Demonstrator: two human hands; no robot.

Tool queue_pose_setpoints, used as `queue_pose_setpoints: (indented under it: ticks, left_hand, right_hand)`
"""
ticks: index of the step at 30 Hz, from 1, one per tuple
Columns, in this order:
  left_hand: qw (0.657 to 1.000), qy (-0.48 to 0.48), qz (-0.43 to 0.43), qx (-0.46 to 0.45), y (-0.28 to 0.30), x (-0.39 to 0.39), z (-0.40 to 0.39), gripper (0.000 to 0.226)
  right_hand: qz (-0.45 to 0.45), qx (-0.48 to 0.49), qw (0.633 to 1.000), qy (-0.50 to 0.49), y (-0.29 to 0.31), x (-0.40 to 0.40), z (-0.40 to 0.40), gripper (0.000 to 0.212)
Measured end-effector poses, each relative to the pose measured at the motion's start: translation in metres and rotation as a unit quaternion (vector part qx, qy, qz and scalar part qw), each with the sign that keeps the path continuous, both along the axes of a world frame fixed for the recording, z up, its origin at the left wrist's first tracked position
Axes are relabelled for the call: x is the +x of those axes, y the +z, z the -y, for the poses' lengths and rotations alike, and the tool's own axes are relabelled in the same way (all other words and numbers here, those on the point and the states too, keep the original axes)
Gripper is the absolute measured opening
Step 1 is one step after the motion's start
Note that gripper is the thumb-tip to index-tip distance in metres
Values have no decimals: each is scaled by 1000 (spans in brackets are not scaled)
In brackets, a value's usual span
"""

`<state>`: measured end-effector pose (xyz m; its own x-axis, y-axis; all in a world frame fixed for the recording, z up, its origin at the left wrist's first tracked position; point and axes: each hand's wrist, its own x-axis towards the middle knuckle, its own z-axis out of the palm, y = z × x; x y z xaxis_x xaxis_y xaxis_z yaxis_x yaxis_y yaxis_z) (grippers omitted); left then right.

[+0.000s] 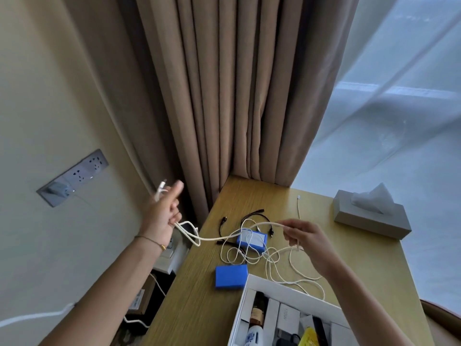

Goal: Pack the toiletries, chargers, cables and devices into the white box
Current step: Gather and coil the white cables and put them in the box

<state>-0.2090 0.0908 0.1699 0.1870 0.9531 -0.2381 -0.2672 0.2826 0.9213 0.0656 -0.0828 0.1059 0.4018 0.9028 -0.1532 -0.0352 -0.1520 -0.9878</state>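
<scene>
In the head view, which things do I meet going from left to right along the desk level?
Wall socket panel → left hand → lower blue box → right hand → grey tissue box.

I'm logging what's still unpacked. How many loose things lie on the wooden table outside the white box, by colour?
Blue rectangular packs: 2
White cables: 2
Black cable bundle: 1
Grey tissue box: 1
Total: 6

No text I can read with certainty, faint grey print on a white carton [289, 318] in the white box [294, 288] too blurred to make out, brown bottle [258, 314] label illegible, white label on blue pack [252, 239] unreadable
</scene>
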Motion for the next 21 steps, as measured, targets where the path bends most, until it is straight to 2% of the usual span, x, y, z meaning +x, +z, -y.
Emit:
queue_pose_setpoints:
  ticks: [3,8,12,14,16,18,20,21]
  left_hand:
    - [993,-95,-63,29,-12,18,25,9]
    - [964,-193,-166,72,-10,58,70,38]
    - [949,-224,-200,92,-5,72,86,61]
    - [938,-243,-214,121,-5,72,88,54]
    - [923,-296,-212,125,-6,74,87,42]
    - [915,-338,-195,103,-7,74,85,32]
    - [917,-351,-164,94,-7,72,81,28]
    - [926,-344,-130,83,-6,71,78,27]
  right_hand:
    - [21,44,997,51,23,-22,-8,38]
    - [129,64,983,117,45,-60,-17,47]
    - [309,27,947,84,50,-71,-18,70]
    - [358,-7,931,75,50,-69,-17,85]
    - [345,-18,934,91,51,-65,-16,91]
    - [272,-18,955,114,52,-59,-13,91]
    - [172,-6,977,124,50,-51,-9,80]
    - [136,-2,983,126,48,-45,-7,67]
